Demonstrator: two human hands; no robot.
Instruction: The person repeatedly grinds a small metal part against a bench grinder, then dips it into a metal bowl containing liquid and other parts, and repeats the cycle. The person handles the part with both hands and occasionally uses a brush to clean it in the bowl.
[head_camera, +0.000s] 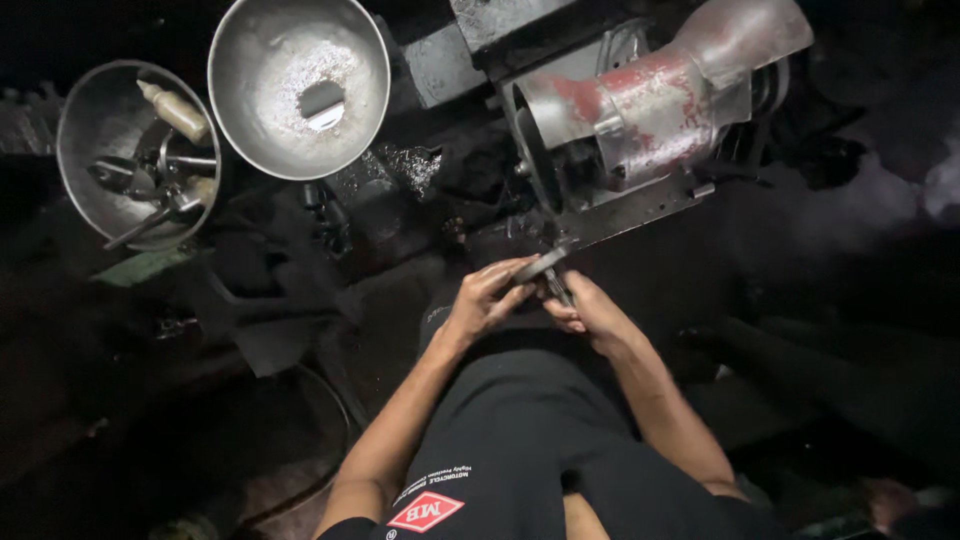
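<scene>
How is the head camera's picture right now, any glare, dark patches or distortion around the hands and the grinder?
Head view: light falls on the middle only; the left hand, right hand and the small metal piece between them are lit and fairly sharp; the large steel bowl shows blown-out glare; the red-and-grey grinder has soft highlights; edges and floor sink into near black; wide-angle bending at the corners.

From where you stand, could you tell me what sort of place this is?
Probably a small metalworking or sharpening workshop: a worn bench grinder stands on the dark bench, a metal bowl holds hand tools, and both hands, left hand and right hand, grip a small metal piece at its wheel.
</scene>
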